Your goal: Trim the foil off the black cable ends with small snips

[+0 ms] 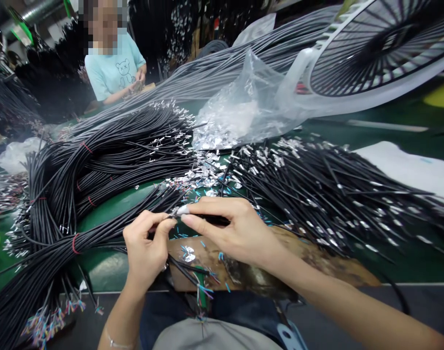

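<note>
My left hand (147,243) is closed in a pinch on a thin black cable (173,214), whose end lies mostly hidden by the fingers. From the other side, my right hand (236,228) pinches the same spot between thumb and forefinger, and a white covering (183,210) caps a fingertip. Beneath the hands, two cable ends with coloured inner wires (205,289) hang over a worn wooden board (192,282). Scraps of silver foil (188,253) and bits of blue wire lie on the board. A red-tied bundle of black cables (108,228) stretches to the left.
Loose black cables with silver ends (316,189) are heaped on the right. A clear plastic bag (239,112) of foil scraps stands ahead, below a fan (382,53). Tied cable coils (108,150) cover the left. A person (114,73) in a light blue shirt works across the table.
</note>
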### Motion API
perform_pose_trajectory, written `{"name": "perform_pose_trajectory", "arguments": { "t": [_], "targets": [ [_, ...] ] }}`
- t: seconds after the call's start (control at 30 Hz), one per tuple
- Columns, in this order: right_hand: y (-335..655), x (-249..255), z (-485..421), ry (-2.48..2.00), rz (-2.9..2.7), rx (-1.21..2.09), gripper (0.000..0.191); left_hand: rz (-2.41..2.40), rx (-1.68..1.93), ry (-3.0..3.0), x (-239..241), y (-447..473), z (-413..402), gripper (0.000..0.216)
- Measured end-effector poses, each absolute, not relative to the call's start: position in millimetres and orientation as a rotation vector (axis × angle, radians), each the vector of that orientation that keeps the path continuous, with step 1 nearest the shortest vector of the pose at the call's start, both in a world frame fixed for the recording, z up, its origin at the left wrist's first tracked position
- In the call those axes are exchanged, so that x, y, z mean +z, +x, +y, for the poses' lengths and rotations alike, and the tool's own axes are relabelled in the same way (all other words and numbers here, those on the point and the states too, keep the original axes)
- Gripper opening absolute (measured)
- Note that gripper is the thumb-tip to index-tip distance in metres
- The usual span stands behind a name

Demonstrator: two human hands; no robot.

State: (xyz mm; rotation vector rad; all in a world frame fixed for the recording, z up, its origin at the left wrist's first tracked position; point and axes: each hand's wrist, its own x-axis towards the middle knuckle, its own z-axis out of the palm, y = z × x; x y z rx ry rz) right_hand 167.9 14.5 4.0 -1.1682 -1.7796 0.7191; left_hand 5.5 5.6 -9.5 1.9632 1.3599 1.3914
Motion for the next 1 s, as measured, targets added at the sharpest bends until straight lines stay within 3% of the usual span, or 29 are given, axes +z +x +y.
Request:
{"name": "perform_pose_trajectory", "arguments": {
  "t": [0.13, 0.27, 0.47, 0.67, 0.83, 1.0],
  "targets": [
    [175.8, 5.5, 15.8, -1.146, -1.776, 0.595, 0.018, 1.298, 1.223, 2.023, -5.2, -1.1, 7.3, 0.021],
    [185.9, 23.5, 19.2, -1.072, -1.96, 0.504, 0.014, 1.261, 1.183, 2.102, -6.6, -1.4, 8.1, 0.015],
    [182.0, 54.5, 33.8, -1.239, -2.608, 0.794, 0.015, 1.131, 0.908, 2.319, -7.0, -4.0, 8.0, 0.016],
    [169.7, 55.4, 54.1, -1.064, -2.847, 1.004, 0.014, 1.007, 0.76, 2.406, -5.5, -8.9, 10.5, 0.018],
    [174.1, 43.8, 57.1, -1.068, -2.389, 1.498, 0.014, 0.981, 0.837, 2.354, -2.8, -10.4, 9.5, 0.016],
    [170.6, 23.2, 40.9, -0.942, -1.658, 1.848, 0.009, 1.004, 1.228, 2.183, -7.3, -8.2, 5.8, 0.009]
  ]
}}
